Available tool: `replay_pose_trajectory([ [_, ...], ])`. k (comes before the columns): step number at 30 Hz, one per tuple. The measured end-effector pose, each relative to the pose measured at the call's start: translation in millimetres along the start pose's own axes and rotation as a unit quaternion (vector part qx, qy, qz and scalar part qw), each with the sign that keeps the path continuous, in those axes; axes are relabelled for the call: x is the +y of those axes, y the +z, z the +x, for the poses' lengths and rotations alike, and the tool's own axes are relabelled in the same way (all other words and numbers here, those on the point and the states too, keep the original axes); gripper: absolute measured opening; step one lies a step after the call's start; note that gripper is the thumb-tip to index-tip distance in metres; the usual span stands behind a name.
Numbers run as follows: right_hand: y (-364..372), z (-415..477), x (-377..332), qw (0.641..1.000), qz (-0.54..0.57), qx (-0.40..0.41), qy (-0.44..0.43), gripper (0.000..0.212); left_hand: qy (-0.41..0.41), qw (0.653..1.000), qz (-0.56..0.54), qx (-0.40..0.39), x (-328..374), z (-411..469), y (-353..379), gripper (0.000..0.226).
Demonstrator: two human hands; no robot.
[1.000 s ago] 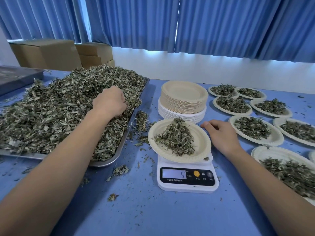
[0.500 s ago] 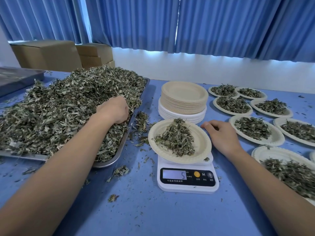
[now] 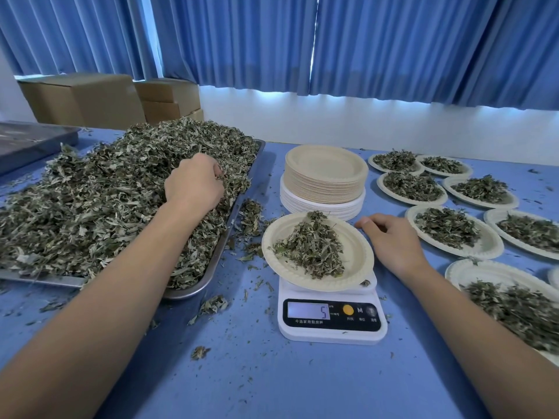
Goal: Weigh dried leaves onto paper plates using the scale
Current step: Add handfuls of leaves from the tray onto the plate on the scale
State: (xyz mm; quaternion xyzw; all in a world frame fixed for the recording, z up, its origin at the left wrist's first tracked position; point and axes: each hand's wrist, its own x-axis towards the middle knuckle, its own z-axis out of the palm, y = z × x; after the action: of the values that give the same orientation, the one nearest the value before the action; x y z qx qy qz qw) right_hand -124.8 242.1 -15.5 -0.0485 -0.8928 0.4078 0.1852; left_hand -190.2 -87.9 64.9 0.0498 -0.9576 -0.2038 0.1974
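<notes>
My left hand (image 3: pixel 193 184) grips dried leaves (image 3: pixel 90 201) in the tray (image 3: pixel 217 252); my right hand (image 3: pixel 393 240) rests relaxed and empty on the surface (image 3: pixel 272 382) beside the plate (image 3: pixel 360 246); the scale (image 3: pixel 332 334) reads 5.

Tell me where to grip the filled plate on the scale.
Grip the plate by its bare right rim, coming from the right: the rim overhangs the scale, the leaves sit left of centre, and the right hand rests beside it.
</notes>
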Motion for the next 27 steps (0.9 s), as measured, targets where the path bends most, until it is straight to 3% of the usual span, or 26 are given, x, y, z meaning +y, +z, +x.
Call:
replay_pose_trajectory([
  [3, 0, 0, 1, 1.000, 0.002, 0.000, 0.000, 0.034, -0.023, 0.991, 0.071, -0.109, 0, -3, 2, 0.019],
  [6, 1, 0, 0, 1.000, -0.001, -0.001, -0.002, 0.034, -0.017, 0.964, 0.149, -0.219, 1, -9, 1, 0.034],
  [12, 0, 0, 0, 1.000, -0.007, 0.001, -0.005, 0.035, -0.014, 0.977, 0.130, -0.166, -1, -5, -6, 0.030],
  [18, 0, 1, 1, 1.000, -0.005, 0.001, -0.006, 0.035, -0.016, 0.995, 0.088, -0.047, 3, 2, -18, 0.018],
  [27, 1, 0, 0, 1.000, -0.010, 0.007, -0.009, 0.034, -0.021, 0.991, 0.106, -0.079, -2, 3, -22, 0.017],
])
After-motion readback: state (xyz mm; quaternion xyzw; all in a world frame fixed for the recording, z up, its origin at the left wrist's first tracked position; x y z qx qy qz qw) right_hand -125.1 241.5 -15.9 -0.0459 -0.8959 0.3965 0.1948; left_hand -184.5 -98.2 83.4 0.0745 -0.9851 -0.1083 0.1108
